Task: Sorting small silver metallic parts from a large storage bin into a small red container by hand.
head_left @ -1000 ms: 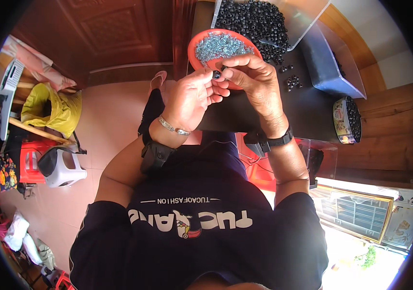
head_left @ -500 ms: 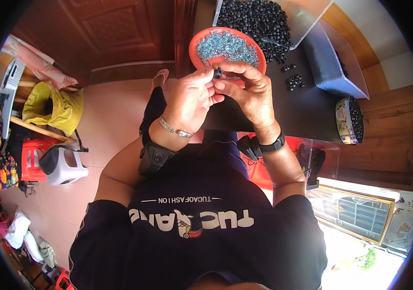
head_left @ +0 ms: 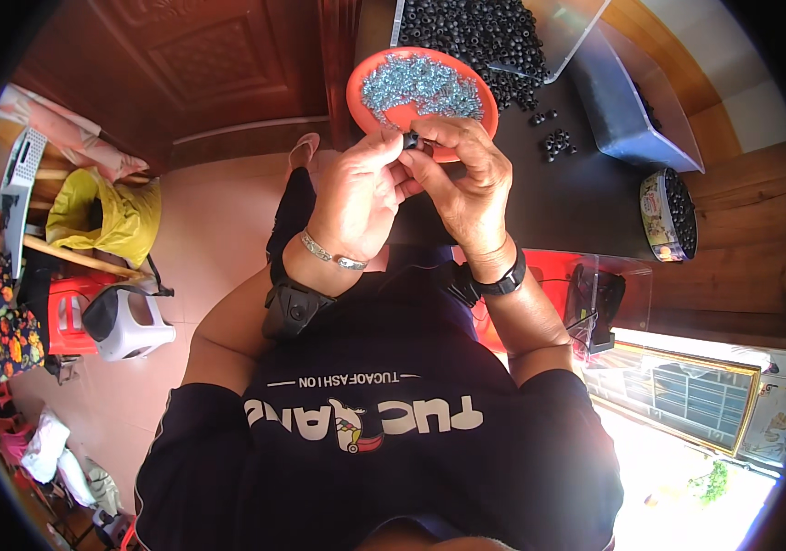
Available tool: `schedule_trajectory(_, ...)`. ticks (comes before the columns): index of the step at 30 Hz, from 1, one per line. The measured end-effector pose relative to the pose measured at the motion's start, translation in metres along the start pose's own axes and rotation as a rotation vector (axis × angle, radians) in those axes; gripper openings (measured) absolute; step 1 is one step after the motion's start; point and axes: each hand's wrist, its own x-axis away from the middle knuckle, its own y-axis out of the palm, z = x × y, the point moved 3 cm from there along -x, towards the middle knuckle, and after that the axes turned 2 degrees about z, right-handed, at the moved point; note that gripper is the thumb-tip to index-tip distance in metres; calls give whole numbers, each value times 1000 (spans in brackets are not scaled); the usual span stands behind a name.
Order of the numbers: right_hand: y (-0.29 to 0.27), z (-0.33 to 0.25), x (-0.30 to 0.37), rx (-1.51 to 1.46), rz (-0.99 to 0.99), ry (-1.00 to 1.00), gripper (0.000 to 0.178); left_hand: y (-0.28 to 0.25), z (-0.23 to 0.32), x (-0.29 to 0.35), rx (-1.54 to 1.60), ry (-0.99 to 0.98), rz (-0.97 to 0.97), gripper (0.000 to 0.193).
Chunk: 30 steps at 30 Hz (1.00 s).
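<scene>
A small black rounded part (head_left: 410,140), with what looks like a hole in it, is pinched between the thumb and fingers of my left hand (head_left: 356,197), palm turned up. Against its right side, the thumb and forefinger of my right hand (head_left: 471,179) are closed together; whatever they grip is too small to make out. Both hands are just over the near edge of a red round dish (head_left: 354,96), which holds a heap of small shiny silver screw-like pieces (head_left: 425,84).
Behind the dish, a clear bin (head_left: 580,41) is filled with black parts (head_left: 480,37). A few black parts (head_left: 558,145) lie loose on the dark table (head_left: 540,207). To the right stand a bluish bin (head_left: 627,119) and a round tin (head_left: 657,216) of black parts.
The black part has turned slightly between my fingers, and my right fingertips have shifted a little against it. The whole view has moved slightly; the dish appears a bit further left.
</scene>
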Motion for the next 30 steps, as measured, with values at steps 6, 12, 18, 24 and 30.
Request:
schedule_trajectory(6,1,-2,4,132,-20,-32,30,6,-1,2,27,-6,72,20)
schedule_trajectory(12,7,-3,7,204,-14,-128,28,0,-3,1,40,11,48,19)
schedule_trajectory(18,11,-4,13,246,27,-225,27,-1,-8,3,95,45,139,17)
schedule_trajectory(24,4,-6,7,278,-8,-223,27,-4,-11,-2,67,-18,124,17)
schedule_trajectory(30,-80,-3,-54,630,154,-286,21,-11,10,1,-102,-39,-11,28)
